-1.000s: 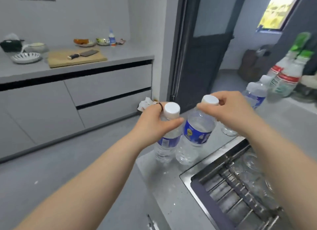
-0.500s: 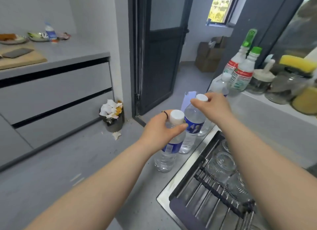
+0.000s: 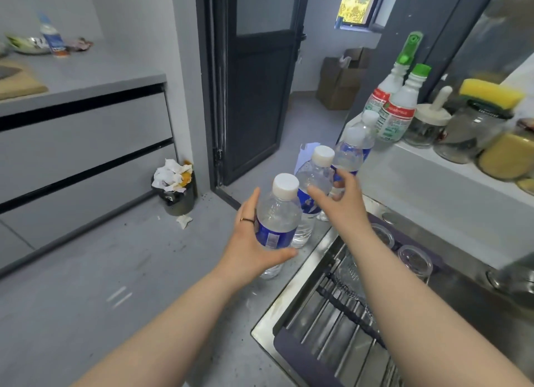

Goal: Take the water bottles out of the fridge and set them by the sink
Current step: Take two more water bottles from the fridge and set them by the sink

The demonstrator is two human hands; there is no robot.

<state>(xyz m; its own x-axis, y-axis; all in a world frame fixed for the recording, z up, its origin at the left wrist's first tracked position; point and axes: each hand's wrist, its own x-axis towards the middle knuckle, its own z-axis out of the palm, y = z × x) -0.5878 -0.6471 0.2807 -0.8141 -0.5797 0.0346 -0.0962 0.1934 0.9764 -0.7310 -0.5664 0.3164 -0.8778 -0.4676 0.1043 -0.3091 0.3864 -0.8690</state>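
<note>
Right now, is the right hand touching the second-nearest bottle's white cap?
Apart. Head view: right hand hovers below the white cap, a visible gap between them.

The near water bottle [image 3: 278, 213] hides the fingertips of the left hand [image 3: 248, 242]. Just beyond, the right hand [image 3: 341, 204] partly masks the next bottle [image 3: 316, 173]'s label.

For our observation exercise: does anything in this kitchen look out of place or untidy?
Yes. The small bin by the door overflows with crumpled paper, and one scrap lies on the floor beside it.
</note>
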